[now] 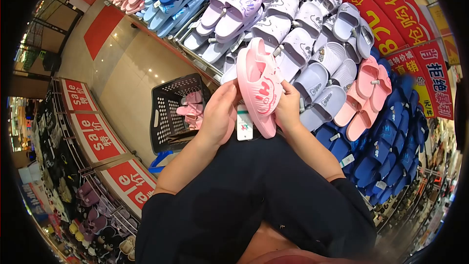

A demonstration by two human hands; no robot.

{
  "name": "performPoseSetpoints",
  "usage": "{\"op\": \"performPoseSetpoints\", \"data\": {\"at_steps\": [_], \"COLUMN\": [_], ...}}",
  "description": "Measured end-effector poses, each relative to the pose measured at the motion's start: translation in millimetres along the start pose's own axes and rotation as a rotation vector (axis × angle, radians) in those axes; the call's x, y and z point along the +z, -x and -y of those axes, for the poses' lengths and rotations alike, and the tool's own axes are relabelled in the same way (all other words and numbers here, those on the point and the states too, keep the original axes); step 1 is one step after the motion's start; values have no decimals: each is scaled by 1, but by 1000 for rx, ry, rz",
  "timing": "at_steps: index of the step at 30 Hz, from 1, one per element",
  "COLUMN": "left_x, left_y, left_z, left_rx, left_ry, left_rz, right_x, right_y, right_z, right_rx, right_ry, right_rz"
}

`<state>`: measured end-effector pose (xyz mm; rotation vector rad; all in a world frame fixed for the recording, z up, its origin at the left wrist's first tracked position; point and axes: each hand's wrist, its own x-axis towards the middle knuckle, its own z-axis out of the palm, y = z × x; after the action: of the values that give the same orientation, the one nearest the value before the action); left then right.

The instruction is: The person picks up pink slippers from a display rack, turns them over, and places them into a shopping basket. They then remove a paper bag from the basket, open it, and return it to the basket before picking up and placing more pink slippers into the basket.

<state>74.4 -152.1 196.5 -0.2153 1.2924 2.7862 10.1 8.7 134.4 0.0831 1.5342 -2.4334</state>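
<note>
A pair of pink slippers [261,88], stacked together with red lettering on the strap, is held upright in front of my lap. My right hand [289,106] grips their right side, fingers curled in at the strap. Along the left side lies my left hand [221,112], its fingertips against the slipper edge and partly hidden behind it. From the pair hangs a white tag [245,125] with a green top, close to my left palm.
A black shopping basket [159,117] with pink slippers [191,109] inside stands on the floor at left. Ahead is a sloping display of grey slippers [312,77], pink slippers [364,99] and navy slippers [386,151]. Red sale signs [96,136] edge the left rack.
</note>
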Motion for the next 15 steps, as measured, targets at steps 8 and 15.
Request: {"op": "performPoseSetpoints", "data": {"at_steps": [8, 15], "left_x": [-23, -53], "left_y": [14, 28], "left_z": [4, 1], "left_rx": [-411, -32], "left_ry": [3, -3], "left_rz": [137, -150], "right_x": [-11, -15], "right_y": [-12, -25], "right_z": [3, 10], "right_rx": [9, -74], "right_ry": [-57, -78], "right_rz": [-76, -178]}}
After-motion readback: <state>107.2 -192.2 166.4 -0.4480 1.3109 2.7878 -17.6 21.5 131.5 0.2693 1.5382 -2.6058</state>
